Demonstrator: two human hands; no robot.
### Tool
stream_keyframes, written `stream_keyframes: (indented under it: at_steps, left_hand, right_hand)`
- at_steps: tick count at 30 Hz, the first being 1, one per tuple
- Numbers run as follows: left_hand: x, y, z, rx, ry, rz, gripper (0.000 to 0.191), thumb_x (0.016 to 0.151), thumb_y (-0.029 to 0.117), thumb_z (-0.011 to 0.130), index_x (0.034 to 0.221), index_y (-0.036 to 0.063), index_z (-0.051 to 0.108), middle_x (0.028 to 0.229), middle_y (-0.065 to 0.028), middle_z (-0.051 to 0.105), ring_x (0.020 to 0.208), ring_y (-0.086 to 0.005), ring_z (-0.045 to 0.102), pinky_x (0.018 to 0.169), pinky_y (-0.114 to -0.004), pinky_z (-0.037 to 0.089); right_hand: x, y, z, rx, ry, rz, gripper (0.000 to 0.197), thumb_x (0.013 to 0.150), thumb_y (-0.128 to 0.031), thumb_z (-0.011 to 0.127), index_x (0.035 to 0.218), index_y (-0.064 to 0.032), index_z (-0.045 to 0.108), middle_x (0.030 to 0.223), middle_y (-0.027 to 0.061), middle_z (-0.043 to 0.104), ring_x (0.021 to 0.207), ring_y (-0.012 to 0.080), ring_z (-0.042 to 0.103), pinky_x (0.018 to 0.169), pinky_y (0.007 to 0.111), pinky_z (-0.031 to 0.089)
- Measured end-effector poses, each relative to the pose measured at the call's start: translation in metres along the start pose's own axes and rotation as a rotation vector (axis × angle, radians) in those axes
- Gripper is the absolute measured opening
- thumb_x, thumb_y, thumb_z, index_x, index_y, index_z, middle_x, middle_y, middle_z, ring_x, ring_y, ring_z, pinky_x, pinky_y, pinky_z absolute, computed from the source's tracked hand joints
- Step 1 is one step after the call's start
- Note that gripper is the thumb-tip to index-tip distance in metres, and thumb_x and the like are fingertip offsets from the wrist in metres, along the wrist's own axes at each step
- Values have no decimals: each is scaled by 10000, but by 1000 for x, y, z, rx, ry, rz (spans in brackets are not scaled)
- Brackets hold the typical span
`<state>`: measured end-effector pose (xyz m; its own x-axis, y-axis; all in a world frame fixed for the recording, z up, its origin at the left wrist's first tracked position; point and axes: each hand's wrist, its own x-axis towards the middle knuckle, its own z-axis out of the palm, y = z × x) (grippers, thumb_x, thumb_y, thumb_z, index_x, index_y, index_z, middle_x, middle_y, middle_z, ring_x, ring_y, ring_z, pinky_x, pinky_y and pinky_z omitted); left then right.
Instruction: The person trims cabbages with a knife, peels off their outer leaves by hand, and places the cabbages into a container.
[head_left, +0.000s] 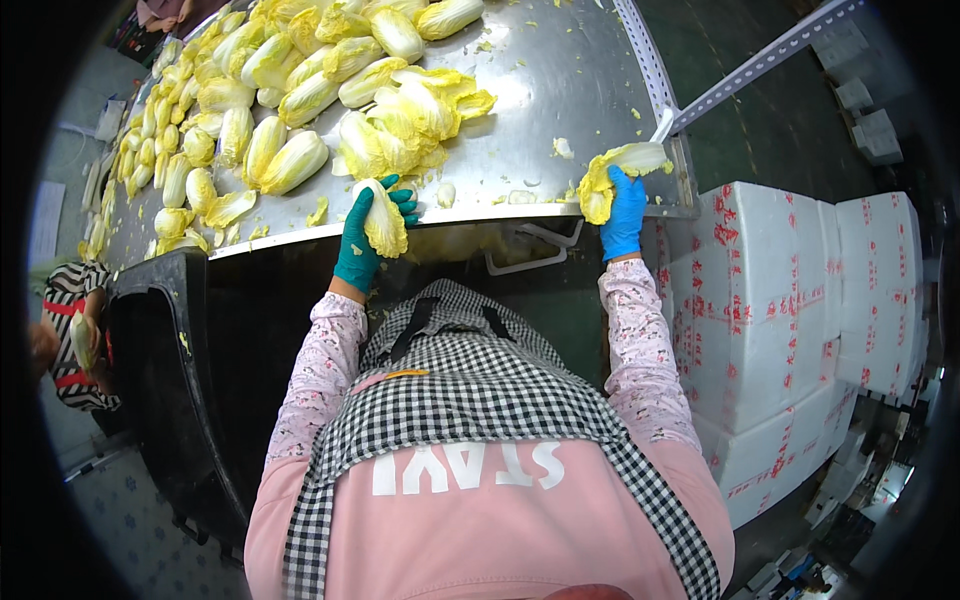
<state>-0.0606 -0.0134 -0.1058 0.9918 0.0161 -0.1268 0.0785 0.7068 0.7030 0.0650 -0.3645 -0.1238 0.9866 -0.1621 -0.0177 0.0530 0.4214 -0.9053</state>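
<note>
My left hand (364, 244), in a green glove, grips a small napa cabbage (386, 221) at the table's near edge. In a blue glove, my right hand (625, 214) holds a curled yellow napa cabbage leaf (600, 180) near the table's right corner. A narrow white piece (663, 126) sticks up beyond this leaf; I cannot tell what it is or whether my hand holds it. Loose cabbage leaves (405, 124) lie heaped just beyond my left hand. The stainless steel table (540, 82) carries many napa cabbages (296, 163), piled to the left, and scattered leaf scraps.
A large black plastic bin (196, 330) stands at the left below the table edge. White foam boxes (757, 277) with red printing are stacked at the right. A perforated metal post (645, 52) rises at the table's right side. A co-worker (75, 337) holds a cabbage at far left.
</note>
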Motion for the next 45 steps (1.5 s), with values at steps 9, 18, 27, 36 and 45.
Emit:
stream_keyframes:
  at_steps: [9, 18, 27, 36, 45]
  left_hand:
    - [-2, 5, 7, 21, 59, -44, 566, 915, 396, 491, 1290, -19, 405, 1081, -181, 589, 961, -300, 606, 868, -423, 494]
    - [-3, 7, 11, 82, 112, -72, 568, 916, 413, 487, 1271, -25, 425, 1053, -162, 598, 936, -275, 614, 846, -398, 504]
    - [8, -2, -3, 6, -10, -49, 554, 921, 399, 481, 1275, -22, 417, 1048, -174, 598, 914, -275, 616, 834, -404, 507]
    - [-8, -8, -3, 14, 2, 74, 584, 883, 387, 542, 1279, -17, 397, 1023, -168, 598, 861, -261, 625, 800, -401, 525]
    - [-7, -7, 10, 51, 37, 114, 594, 878, 407, 542, 1276, -11, 404, 985, -144, 611, 853, -252, 623, 795, -386, 521]
  right_hand:
    - [-4, 0, -1, -58, 1, 23, 308, 853, -122, 576, 1136, -12, 523, 1028, 79, 593, 916, 198, 600, 817, 322, 498]
    - [-7, 0, 2, -44, 4, 49, 335, 851, -132, 582, 1162, -26, 516, 1056, 79, 586, 938, 195, 596, 824, 326, 492]
    - [5, 1, -4, -99, -24, -30, 328, 849, -107, 580, 1154, -9, 513, 1061, 82, 584, 931, 201, 593, 840, 329, 488]
    - [-5, 22, -7, -125, -65, -137, 267, 859, -128, 571, 1085, 12, 555, 991, 66, 606, 869, 170, 603, 786, 308, 494]
    - [-3, 21, -10, -87, -76, -128, 244, 870, -110, 559, 1087, 1, 540, 985, 76, 603, 858, 180, 609, 773, 311, 506]
